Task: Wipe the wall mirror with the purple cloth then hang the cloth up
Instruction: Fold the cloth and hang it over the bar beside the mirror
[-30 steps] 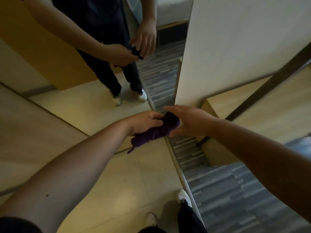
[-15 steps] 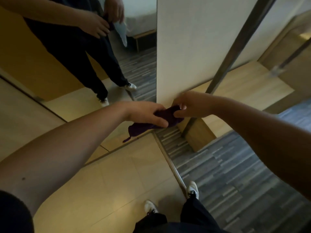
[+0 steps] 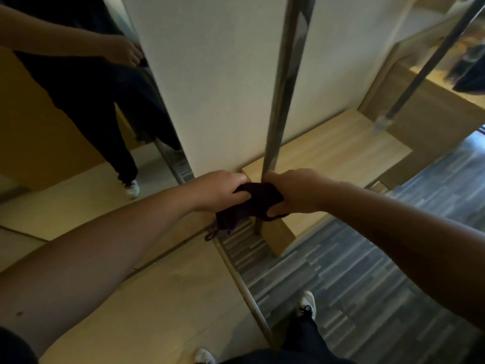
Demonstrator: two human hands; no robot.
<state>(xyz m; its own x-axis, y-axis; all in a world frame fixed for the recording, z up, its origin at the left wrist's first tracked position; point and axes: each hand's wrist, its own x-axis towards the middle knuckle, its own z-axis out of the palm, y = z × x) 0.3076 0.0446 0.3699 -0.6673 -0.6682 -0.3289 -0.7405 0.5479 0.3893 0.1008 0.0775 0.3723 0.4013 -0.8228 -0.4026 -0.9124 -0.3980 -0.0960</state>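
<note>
The left hand (image 3: 223, 191) and the right hand (image 3: 294, 191) both grip the bunched purple cloth (image 3: 256, 203), away from the wall mirror (image 3: 65, 106). Hanging is not yet done; whether wiping is finished cannot be told.

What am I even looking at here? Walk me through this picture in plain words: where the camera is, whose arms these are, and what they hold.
There is no machine here. The camera sits on a person's head and looks forward and down, so the two bare arms reaching in from the bottom are that person's own. The left hand and the right hand both grip a bunched purple cloth, with a small loop dangling beneath it. On the left is a wall mirror reflecting the person's legs and hands. Straight ahead is a pale wall with a metal pole standing on a low wooden platform. Below are the person's white shoes on tile and grey floor.
</note>
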